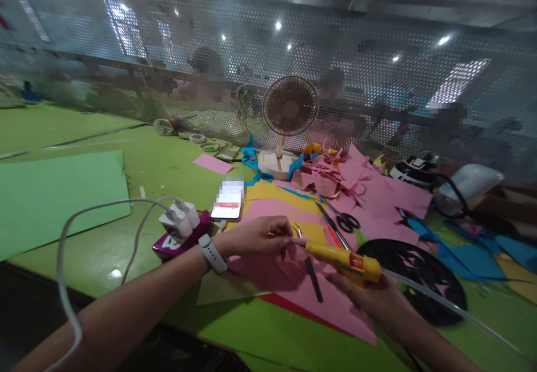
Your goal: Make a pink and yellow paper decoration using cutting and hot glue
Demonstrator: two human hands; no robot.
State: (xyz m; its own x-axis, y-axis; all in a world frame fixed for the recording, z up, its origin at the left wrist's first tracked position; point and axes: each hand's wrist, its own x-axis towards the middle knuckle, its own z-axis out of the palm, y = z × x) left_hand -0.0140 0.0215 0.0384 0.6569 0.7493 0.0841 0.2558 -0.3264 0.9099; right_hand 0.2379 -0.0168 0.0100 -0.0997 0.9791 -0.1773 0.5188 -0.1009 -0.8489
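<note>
My right hand (371,296) is wrapped round a yellow hot glue gun (335,253), its nozzle pointing left. A clear glue stick trails from the gun's back end. My left hand (268,235), with a white band on the wrist, pinches a small piece of pink paper (298,240) right at the nozzle; whether they touch is too small to tell. Below both hands lie sheets of pink paper (348,310) with a dark flat strip (314,279) on top. Tweezers (297,230) lie just beyond my left fingertips.
Black-handled scissors (348,222) and a cutter (335,229) lie beyond the gun. A fan (290,106) stands at the back by pink scraps (335,176). Left are a lit phone (227,199), white chargers (180,219) with cables, and a green sheet (62,193). A black round mat (440,288) lies right.
</note>
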